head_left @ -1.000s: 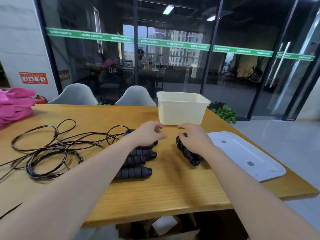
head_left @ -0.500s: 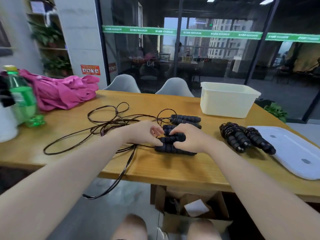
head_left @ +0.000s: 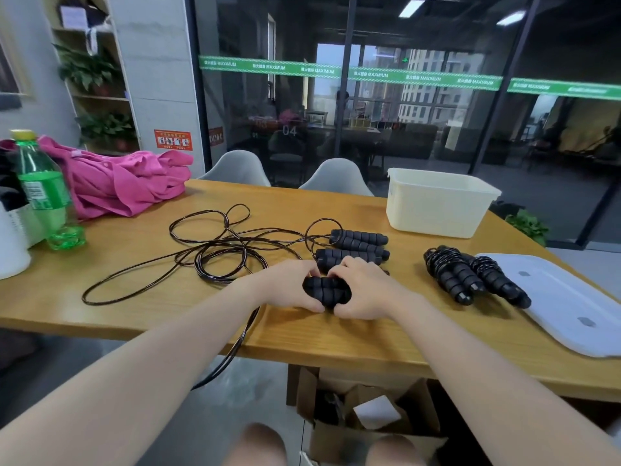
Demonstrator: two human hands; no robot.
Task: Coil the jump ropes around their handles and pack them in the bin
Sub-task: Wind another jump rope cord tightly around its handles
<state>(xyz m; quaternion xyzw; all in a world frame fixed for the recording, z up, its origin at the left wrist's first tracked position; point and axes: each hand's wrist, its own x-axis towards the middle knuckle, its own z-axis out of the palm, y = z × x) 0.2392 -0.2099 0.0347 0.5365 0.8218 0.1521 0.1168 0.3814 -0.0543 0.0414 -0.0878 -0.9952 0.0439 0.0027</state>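
Note:
Both hands hold a pair of black ribbed jump-rope handles (head_left: 327, 290) just above the wooden table (head_left: 336, 334). My left hand (head_left: 289, 284) grips their left end and my right hand (head_left: 361, 287) grips their right end. Two more black handles (head_left: 356, 245) lie just behind. A tangle of thin dark rope (head_left: 218, 250) spreads to the left, with one strand hanging over the table's near edge. A coiled jump rope (head_left: 470, 277), cord wound round its two handles, lies to the right. The cream plastic bin (head_left: 437, 203) stands at the back right.
A white bin lid (head_left: 564, 301) lies at the right edge. A pink cloth (head_left: 117, 183), a green bottle (head_left: 43, 193) and a white container (head_left: 10, 243) sit at the left. Two grey chairs (head_left: 285, 173) stand behind the table. Cardboard boxes (head_left: 366, 415) are under it.
My right hand let go of the coiled rope, which stays on the right. Both hands came together on a pair of handles and lifted them slightly toward me. The view turned left.

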